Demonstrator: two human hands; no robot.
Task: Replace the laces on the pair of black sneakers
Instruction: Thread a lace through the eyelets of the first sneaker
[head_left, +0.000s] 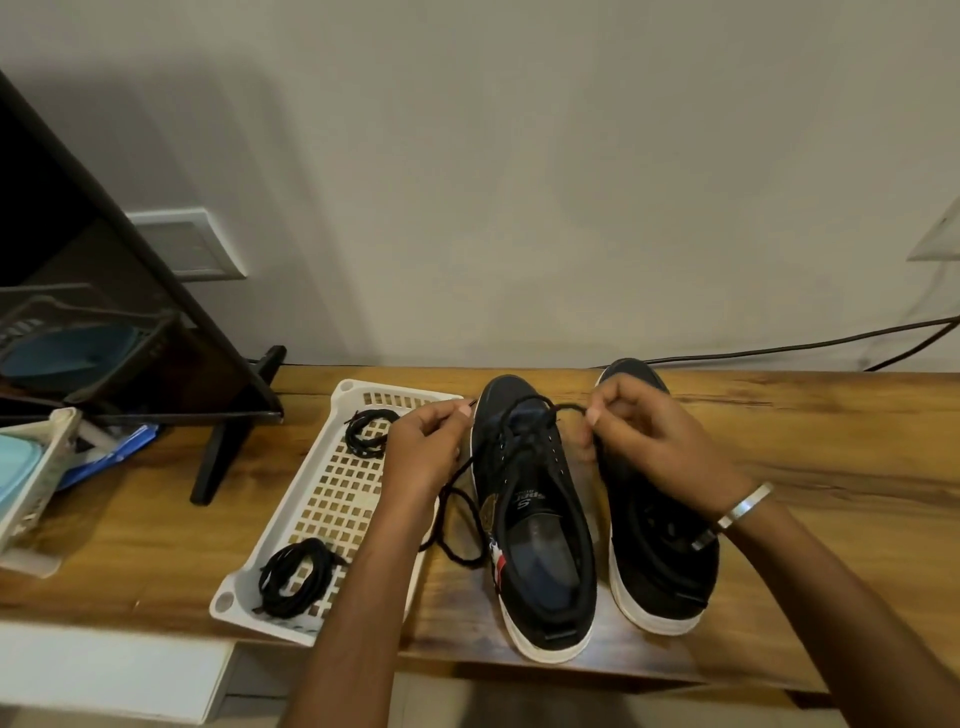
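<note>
Two black sneakers with white soles stand side by side on the wooden table, toes toward the wall: the left sneaker (540, 525) and the right sneaker (660, 561). A black lace (462, 519) runs through the left sneaker's front eyelets. My left hand (423, 452) pinches one end of it just left of the toe. My right hand (644, 431) pinches the other end between the two shoes, partly covering the right sneaker's front. Slack lace loops on the table left of the shoe.
A white perforated tray (332, 499) lies left of the shoes with two coiled black laces, one far (369, 431), one near (296, 577). A dark stand (228, 415) and a basket (31, 483) occupy the far left. A cable (779, 351) runs along the wall.
</note>
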